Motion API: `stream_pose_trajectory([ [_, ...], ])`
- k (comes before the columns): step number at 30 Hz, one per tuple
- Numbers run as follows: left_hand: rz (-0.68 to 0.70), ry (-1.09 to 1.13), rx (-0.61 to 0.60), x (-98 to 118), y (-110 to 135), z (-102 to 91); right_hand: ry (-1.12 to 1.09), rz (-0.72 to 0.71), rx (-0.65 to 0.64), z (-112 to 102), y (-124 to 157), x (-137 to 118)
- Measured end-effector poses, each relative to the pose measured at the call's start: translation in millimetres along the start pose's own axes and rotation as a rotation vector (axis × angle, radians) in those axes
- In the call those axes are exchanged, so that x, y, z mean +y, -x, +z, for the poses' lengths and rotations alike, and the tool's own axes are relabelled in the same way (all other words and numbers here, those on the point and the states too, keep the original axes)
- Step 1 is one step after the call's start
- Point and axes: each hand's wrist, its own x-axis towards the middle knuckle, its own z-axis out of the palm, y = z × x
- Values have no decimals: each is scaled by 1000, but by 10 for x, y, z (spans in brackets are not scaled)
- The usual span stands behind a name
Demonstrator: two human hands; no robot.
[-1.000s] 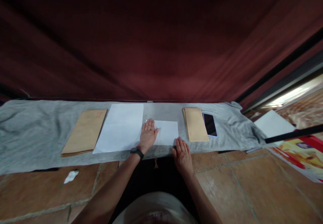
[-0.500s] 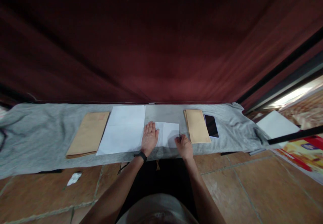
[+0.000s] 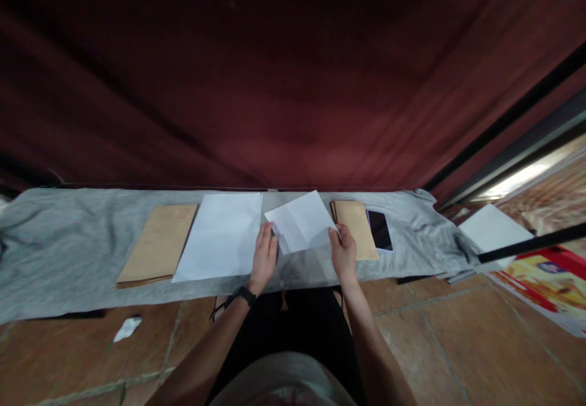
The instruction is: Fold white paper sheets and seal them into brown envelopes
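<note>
A folded white paper (image 3: 302, 226) is lifted off the grey cloth (image 3: 68, 247) and tilted. My left hand (image 3: 264, 258) pinches its left edge and my right hand (image 3: 344, 252) grips its right lower corner. A stack of white sheets (image 3: 222, 235) lies just left of my left hand. A stack of brown envelopes (image 3: 354, 228) lies just right of my right hand, with a dark phone (image 3: 379, 230) beside it. A second brown envelope stack (image 3: 158, 244) lies further left. I wear a black band on my left wrist.
A dark red curtain (image 3: 274, 88) hangs behind the cloth. The floor is brown tile (image 3: 458, 339) with a small crumpled white scrap (image 3: 127, 328) at the left. At the right lie a white sheet (image 3: 492, 229), a black bar and a colourful printed sheet (image 3: 549, 284).
The folded paper lay flat under my left palm; both hands have now closed on its edges and raised it, tilted, off the cloth. My right hand moved up from the cloth's front edge.
</note>
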Motion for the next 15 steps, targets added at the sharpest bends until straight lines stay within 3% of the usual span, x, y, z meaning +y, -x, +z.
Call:
stream_pose_trajectory([
  [3, -13, 53, 54, 14, 70, -81, 11, -184, 124, -88, -64, -250],
  [6, -38, 94, 106, 27, 123, -160, 12, -419, -1, -77, 16, -272],
  [11, -98, 145, 170, 49, 225, -332, 234, -626, -389, 42, 424, 231],
  [15, -48, 96, 91, 52, 275, -433, 322, -677, -506, 43, 779, 644],
])
